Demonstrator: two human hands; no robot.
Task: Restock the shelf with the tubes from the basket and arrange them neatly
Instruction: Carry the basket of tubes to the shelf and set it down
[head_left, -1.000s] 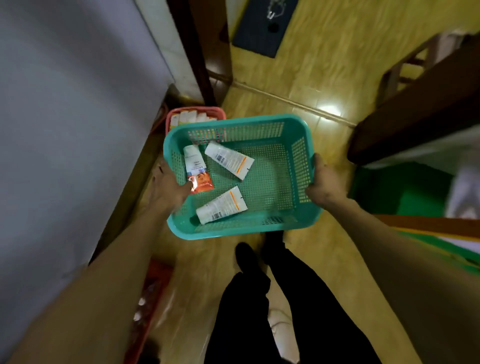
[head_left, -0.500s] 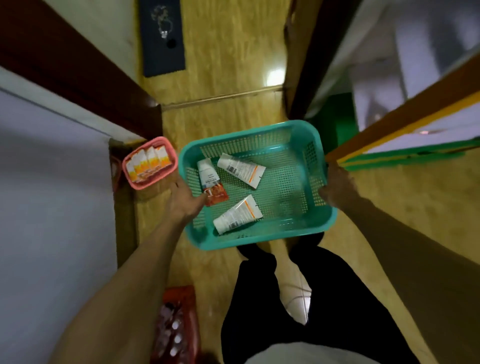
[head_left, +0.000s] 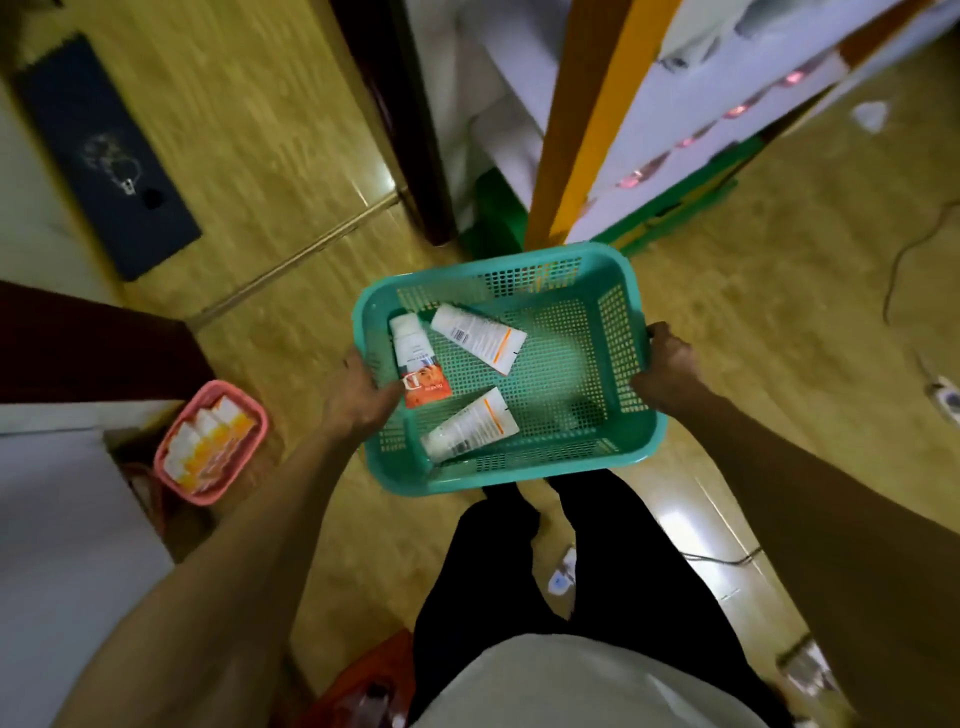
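**Teal basket carried in both hands above a wooden floor**

The yellow wooden floor (head_left: 291, 135) fills most of the view, blurred in places. At the upper right stands a shelf unit (head_left: 675, 119) with white boards, an orange-yellow upright and green edging at its foot; what sits on its boards is too blurred to name. A dark mat (head_left: 104, 156) lies on the floor at the upper left. A white surface with a dark brown edge occupies the left side.

In the middle, a teal mesh basket (head_left: 587, 457) is held level above the person's black-trousered legs (head_left: 519, 571). The left hand (head_left: 358, 400) grips the basket's left rim, thumb inside the wall and fingers curled under the edge. The right hand (head_left: 665, 364) grips the right rim, fingers wrapped over it.

On the floor to the left, beside the white surface, sits a pink basket (head_left: 249, 462) packed with a row of white and orange boxes or tubes; which they are cannot be told.

Three tubes lie loose on the left half of the teal basket's floor. A white tube with an orange-red end (head_left: 415, 358) lies along the left wall, its printed end just beside the left thumb. A white tube with an orange stripe (head_left: 478, 338) lies slanted near the far wall. Another white tube (head_left: 470, 423) lies slanted near the near wall.
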